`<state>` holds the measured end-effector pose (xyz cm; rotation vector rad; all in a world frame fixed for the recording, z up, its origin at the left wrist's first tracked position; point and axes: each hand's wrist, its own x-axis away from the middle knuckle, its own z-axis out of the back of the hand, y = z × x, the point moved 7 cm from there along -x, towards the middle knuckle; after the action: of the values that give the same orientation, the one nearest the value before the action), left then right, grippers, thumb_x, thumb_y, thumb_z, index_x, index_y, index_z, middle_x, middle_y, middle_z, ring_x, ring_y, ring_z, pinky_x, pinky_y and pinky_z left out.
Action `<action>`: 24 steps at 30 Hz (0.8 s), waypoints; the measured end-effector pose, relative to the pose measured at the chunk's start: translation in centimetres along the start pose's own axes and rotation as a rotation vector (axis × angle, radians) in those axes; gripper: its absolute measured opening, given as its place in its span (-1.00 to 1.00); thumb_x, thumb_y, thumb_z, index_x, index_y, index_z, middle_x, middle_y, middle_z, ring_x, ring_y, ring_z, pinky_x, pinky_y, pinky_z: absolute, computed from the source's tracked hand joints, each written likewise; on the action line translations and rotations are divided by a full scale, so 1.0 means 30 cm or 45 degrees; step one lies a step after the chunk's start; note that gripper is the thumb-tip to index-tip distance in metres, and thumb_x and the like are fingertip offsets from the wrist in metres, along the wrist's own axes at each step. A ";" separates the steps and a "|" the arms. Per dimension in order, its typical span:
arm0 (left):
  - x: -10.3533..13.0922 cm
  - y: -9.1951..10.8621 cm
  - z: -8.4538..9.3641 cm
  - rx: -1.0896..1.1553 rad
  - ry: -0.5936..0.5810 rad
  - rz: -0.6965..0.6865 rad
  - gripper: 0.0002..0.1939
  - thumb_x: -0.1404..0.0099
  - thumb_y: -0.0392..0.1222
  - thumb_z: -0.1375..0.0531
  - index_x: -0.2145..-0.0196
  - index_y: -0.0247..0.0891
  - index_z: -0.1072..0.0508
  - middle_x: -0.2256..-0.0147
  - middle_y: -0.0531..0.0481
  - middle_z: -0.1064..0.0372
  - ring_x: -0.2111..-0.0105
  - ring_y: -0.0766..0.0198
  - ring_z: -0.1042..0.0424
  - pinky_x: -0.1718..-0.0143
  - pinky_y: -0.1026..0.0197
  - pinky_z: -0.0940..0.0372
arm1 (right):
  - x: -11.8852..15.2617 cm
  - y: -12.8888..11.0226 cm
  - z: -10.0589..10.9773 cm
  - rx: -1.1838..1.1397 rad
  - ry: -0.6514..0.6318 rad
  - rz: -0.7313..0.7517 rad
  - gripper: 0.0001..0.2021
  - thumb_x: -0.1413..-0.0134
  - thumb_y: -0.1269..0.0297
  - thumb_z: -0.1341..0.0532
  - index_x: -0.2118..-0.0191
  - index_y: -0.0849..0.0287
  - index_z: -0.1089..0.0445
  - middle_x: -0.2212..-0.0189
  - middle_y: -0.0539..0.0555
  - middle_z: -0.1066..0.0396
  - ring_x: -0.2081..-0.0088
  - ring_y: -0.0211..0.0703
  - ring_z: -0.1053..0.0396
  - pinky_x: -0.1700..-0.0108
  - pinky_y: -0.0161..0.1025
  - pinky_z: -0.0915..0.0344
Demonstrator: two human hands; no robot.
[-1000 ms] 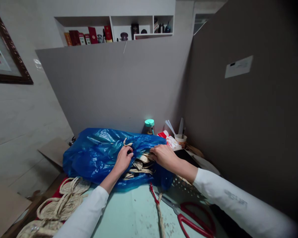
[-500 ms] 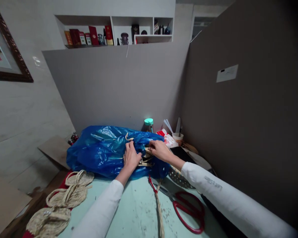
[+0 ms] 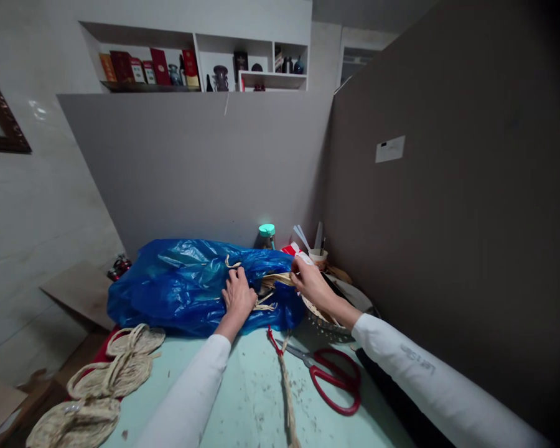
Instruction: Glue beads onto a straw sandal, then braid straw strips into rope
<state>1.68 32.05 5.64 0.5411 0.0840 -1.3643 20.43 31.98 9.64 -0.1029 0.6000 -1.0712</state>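
Observation:
A large blue plastic bag [image 3: 168, 286] lies across the back of the pale green table [image 3: 242, 386]. Pale straw strands [image 3: 278, 279] stick out of its opening on the right side. My left hand [image 3: 239, 295] rests on the bag beside that opening, fingers spread over the plastic. With bent, pinched fingers, my right hand [image 3: 310, 281] grips the end of the straw strands at the right of the opening. Nearer me lie a straw cord [image 3: 288, 398] with a red tie [image 3: 274, 341] at its top and scissors with red handles [image 3: 336, 379].
Woven straw pieces [image 3: 109, 376] lie along the left edge. Behind the bag stands a jar with a turquoise lid [image 3: 267, 231]. A cup [image 3: 318, 256] and a round basket [image 3: 326, 325] are at the right. Grey panels [image 3: 191, 162] close off the back and right.
My right hand has moved right, drawing the straw strands further out of the bag's opening. My left hand stays on the bag with its fingers more spread. The view has turned slightly right.

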 end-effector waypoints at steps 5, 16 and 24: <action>-0.004 -0.007 0.006 -0.031 -0.007 -0.026 -0.50 -0.17 -0.26 -0.15 -0.06 -0.26 -0.15 0.01 -0.25 -0.18 0.03 -0.08 -0.34 0.16 0.02 -0.26 | 0.009 -0.024 -0.036 0.003 -0.055 0.077 -0.86 -0.24 0.26 -0.05 0.21 0.23 -0.25 0.36 0.09 -0.40 0.34 -0.20 -0.35 0.29 -0.31 -0.20; 0.016 0.004 0.014 -0.131 0.000 -0.072 -0.54 -0.21 -0.30 -0.14 -0.06 -0.28 -0.13 -0.01 -0.24 -0.19 -0.01 -0.03 -0.32 0.14 0.07 -0.27 | -0.101 -0.167 -0.207 0.249 -0.199 0.177 -0.77 -0.18 0.47 -0.02 0.28 0.32 -0.44 0.28 0.27 -0.46 0.23 -0.04 -0.40 0.17 -0.23 -0.24; 0.008 0.012 0.017 -0.142 -0.048 -0.077 -0.60 -0.20 -0.31 -0.14 0.00 -0.32 -0.19 0.00 -0.27 -0.19 0.02 -0.04 -0.33 0.14 0.05 -0.28 | -0.054 -0.102 -0.102 0.375 -0.216 0.079 -0.81 -0.09 0.52 -0.08 0.35 0.28 -0.46 0.29 0.25 -0.48 0.18 -0.02 -0.42 0.17 -0.27 -0.20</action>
<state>1.94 31.65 6.11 0.4222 0.1459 -1.4193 15.91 32.46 8.85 0.0809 0.2871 -1.0678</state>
